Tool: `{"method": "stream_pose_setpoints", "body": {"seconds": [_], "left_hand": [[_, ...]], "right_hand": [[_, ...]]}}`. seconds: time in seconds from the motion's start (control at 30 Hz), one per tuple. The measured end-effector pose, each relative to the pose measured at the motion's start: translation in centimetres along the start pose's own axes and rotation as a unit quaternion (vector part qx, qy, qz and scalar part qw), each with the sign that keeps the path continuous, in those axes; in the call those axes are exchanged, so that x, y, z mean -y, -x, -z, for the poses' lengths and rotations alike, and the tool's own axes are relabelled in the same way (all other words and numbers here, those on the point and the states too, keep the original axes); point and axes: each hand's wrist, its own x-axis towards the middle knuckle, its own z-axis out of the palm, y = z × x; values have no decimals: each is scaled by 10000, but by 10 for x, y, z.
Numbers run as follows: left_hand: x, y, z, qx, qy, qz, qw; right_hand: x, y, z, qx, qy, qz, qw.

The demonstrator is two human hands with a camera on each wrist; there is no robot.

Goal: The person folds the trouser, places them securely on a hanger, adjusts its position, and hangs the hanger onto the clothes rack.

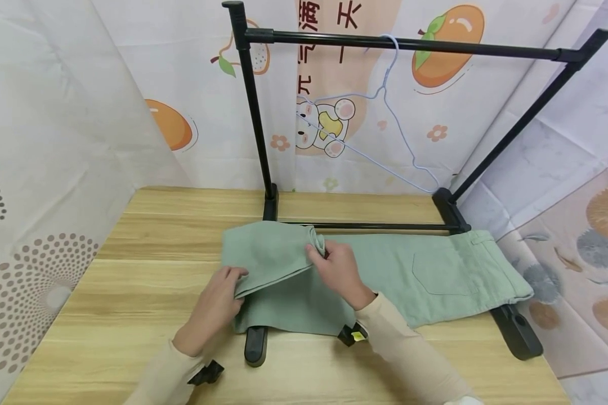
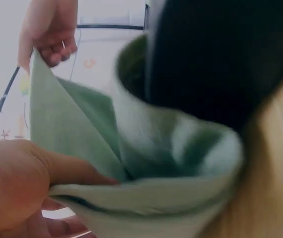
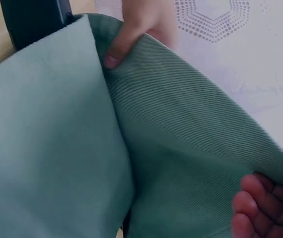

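Pale green trousers (image 1: 385, 270) lie lengthwise across the base of a black rack, waistband at the right and leg end folded back over at the left. My left hand (image 1: 220, 298) pinches the near left edge of the folded part, thumb on one side and fingers beneath, as the left wrist view shows. The leg's hem end is held by my right hand (image 1: 338, 267), which lifts that corner off the layer below. In the right wrist view the raised cloth (image 3: 181, 119) stretches between both hands.
The black rack (image 1: 410, 45) stands behind the trousers, its feet (image 1: 255, 346) sticking out from under them. A light blue hanger (image 1: 385, 84) hangs from the top bar. Beneath is a wooden table (image 1: 147, 270), with printed curtains (image 1: 56, 140) around it.
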Motion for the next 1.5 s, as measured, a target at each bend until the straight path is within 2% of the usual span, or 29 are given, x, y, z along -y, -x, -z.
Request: {"method": "stream_pose_setpoints", "body": {"seconds": [0.13,0.3,0.47,0.57,0.73,0.97,1.1,1.27,1.37,1.5], "left_hand": [[9,5,2,-253,-80,256,9993],[16,13,4,-490,-154,799,9955],[19,17,6,-366,-16,1218,9919],[20,16,9,-492,142,1207,9914],[22,11,19,-1219,267,936,9878],[29,4,42,-1793,288,772,9803],[34,2,59,-1933,170,874,9771],[43,6,77,-2178,50,1133,9694],[49,11,77,-2261,-53,1226,9663],[57,17,68,-2234,-230,1296,9658]], "right_hand": [[0,-3,5,-108,-115,-248,9996],[1,-7,12,-207,-360,-524,9978],[2,-14,18,-319,-432,-457,9975],[3,-18,19,-303,-444,-410,9977],[7,-24,18,-149,-505,-464,9975],[13,-39,11,69,-720,-461,9963],[21,-50,5,184,-894,-399,9950],[34,-58,-6,410,-1213,-366,9911],[38,-59,-12,504,-1245,-419,9901],[37,-57,-15,488,-1175,-544,9904]]}}
